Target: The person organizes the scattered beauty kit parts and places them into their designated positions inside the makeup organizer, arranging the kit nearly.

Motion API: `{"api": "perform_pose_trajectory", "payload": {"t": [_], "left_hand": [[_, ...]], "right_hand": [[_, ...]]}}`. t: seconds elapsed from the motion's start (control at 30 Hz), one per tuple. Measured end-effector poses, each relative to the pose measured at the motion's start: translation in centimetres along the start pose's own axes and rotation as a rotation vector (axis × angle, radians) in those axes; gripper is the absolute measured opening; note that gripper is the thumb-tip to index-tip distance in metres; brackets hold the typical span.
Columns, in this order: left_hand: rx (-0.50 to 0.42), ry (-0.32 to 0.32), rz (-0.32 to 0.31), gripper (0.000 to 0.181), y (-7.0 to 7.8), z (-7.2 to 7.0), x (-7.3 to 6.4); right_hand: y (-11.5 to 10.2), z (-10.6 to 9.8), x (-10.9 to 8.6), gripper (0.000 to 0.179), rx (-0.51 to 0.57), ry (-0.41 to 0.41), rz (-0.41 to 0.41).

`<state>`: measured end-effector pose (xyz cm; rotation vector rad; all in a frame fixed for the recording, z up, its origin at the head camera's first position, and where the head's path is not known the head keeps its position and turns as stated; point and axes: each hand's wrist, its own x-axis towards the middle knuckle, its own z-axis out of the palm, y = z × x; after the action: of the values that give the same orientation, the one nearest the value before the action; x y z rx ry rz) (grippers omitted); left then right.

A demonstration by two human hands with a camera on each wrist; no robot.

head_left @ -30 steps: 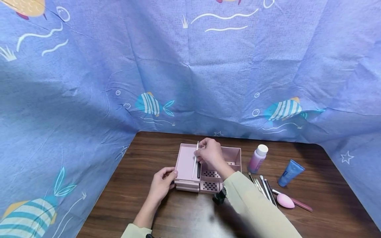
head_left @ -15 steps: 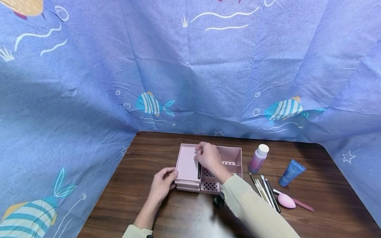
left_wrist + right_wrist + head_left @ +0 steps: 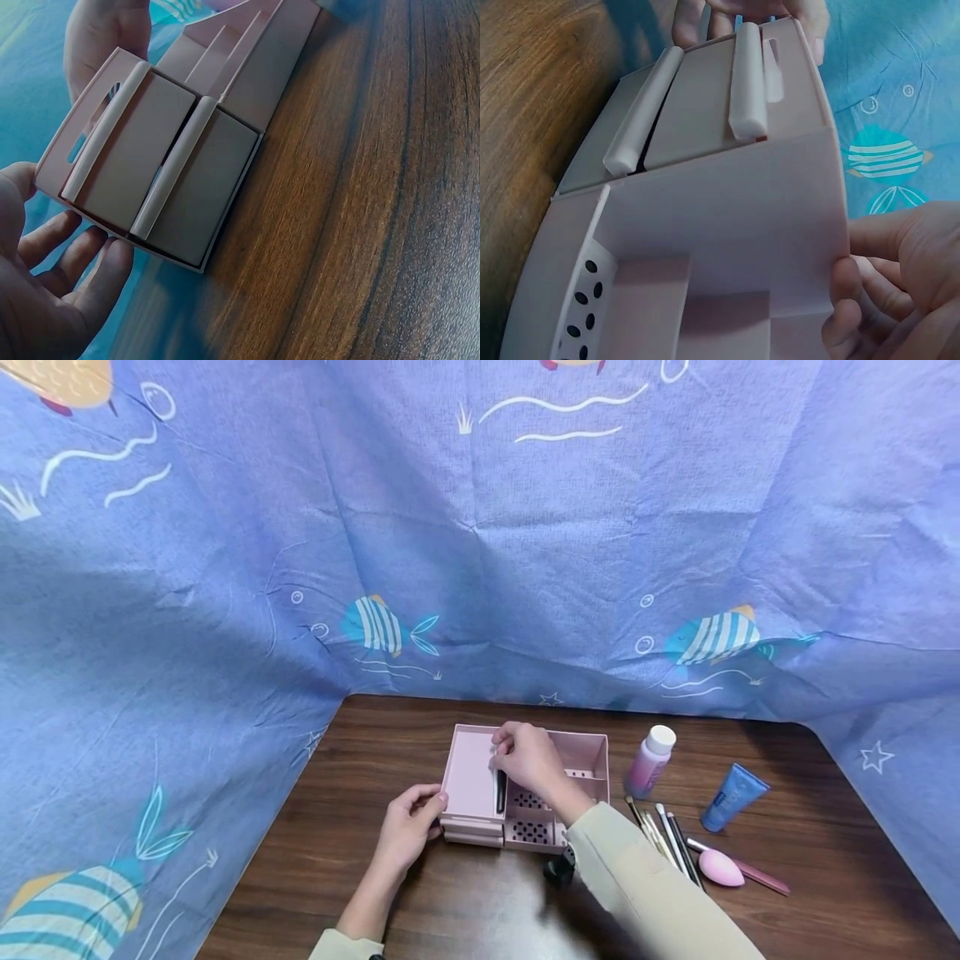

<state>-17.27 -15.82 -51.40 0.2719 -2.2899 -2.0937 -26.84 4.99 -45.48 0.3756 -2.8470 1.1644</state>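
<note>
A pink desk organizer stands on the table, with a flat tray top at left and open compartments at right. My left hand holds its front left corner, thumb at the top edge; the left wrist view shows the fingers along the side by two drawers. Over the tray's right edge, my right hand pinches a slim white makeup brush, mostly hidden by the fingers. Beside it lies a black-handled brush. In the right wrist view, curled fingers meet the organizer's wall; the brush is hidden there.
Right of the organizer are a pink bottle with a white cap, a blue tube, several makeup brushes, a pink makeup sponge and a dark pink stick. A blue fish-print cloth hangs behind the table.
My right hand has lowered the white brush toward the tray's right edge, beside the black one, and then stayed almost still. The left hand keeps its hold on the organizer.
</note>
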Motion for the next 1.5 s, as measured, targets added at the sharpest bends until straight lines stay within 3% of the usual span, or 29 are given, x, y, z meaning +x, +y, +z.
{"api": "perform_pose_trajectory", "payload": {"t": [0.47,0.83,1.07,1.5], "left_hand": [[-0.002,-0.004,-0.011,0.031,-0.3,0.1,0.0],[0.004,0.005,-0.030,0.025,-0.4,-0.4,-0.3],[0.018,0.004,-0.025,0.020,-0.3,-0.4,-0.2],[0.038,0.006,-0.026,0.015,0.8,-0.1,-0.5]], "right_hand": [[1.0,-1.7,-0.6,0.029,0.037,-0.156,-0.130],[2.2,-2.9,-2.2,0.031,0.093,-0.217,-0.200],[3.3,-4.6,-3.9,0.034,0.085,-0.164,-0.199],[6.9,-7.7,-7.3,0.034,0.175,-0.041,-0.143]]}}
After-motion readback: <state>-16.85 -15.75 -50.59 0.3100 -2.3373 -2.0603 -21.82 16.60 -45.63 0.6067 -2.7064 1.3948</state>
